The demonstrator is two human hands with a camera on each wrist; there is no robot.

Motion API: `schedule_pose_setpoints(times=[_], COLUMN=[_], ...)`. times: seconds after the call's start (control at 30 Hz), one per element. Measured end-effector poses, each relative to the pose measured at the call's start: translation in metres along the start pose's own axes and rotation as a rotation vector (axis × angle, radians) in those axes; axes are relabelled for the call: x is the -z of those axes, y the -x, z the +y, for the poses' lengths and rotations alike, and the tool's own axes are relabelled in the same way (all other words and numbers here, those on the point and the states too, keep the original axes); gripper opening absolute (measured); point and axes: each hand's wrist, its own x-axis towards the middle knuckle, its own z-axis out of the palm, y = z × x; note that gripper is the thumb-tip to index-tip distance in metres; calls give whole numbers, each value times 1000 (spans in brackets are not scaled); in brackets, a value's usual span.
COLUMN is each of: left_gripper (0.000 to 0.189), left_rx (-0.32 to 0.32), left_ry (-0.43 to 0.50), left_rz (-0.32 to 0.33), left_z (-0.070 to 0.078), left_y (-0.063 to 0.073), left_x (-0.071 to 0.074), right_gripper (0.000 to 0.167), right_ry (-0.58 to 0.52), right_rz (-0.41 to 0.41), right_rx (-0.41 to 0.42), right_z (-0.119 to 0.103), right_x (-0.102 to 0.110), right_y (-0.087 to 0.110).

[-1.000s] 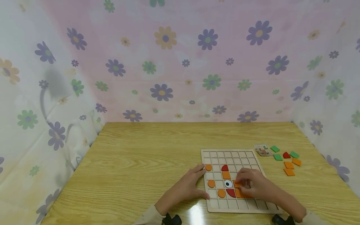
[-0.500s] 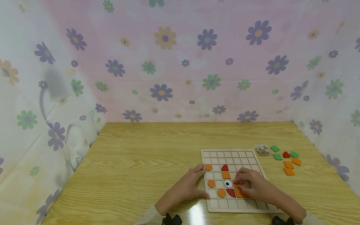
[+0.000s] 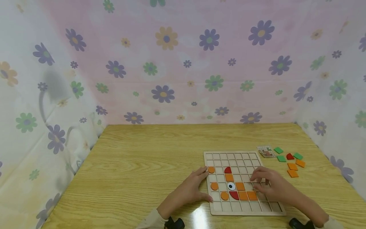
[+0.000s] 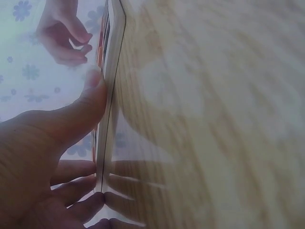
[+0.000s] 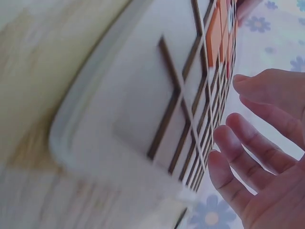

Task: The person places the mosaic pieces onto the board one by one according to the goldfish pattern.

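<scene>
A light wooden grid board lies on the table. My left hand rests at its left edge, fingers spread; its thumb touches the rim in the left wrist view. Over the board's right half hovers my right hand, holding nothing, fingers loosely bent. To its left, an orange square tile sits in a cell beside a white eye tile. Below are a red quarter-round tile and two orange squares. Another orange square and a red quarter-round stand above the eye. Orange discs occupy cells on the left.
Right of the board lie several loose tiles: green squares, orange squares and a red quarter-round. A small patterned grid card sits by the board's upper right corner. Flowered cloth surrounds the table.
My right hand has let go of the orange square beside the eye tile and moved right, uncovering the squares below. The left hand stays at the board's edge.
</scene>
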Motion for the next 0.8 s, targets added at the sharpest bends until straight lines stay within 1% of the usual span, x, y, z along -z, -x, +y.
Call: schedule_pose_setpoints(times=[0.2, 0.33, 0.43, 0.57, 0.8], left_gripper=[92, 92, 92, 93, 93], left_rx=[9, 13, 10, 10, 10], left_ry=[4, 16, 11, -1, 4], left_rz=[-3, -5, -1, 3, -2], left_z=[1, 2, 3, 3, 4], left_y=[1, 2, 2, 2, 2], left_x=[0, 0, 0, 0, 0], right_gripper=[33, 31, 29, 28, 31], right_ry=[28, 74, 149, 227, 291], right_rz=[61, 88, 101, 134, 212], right_rx=[-10, -74, -137, -196, -255], right_z=[5, 8, 12, 20, 33], right_x=[16, 27, 35, 43, 55], right_y=[11, 18, 23, 30, 40])
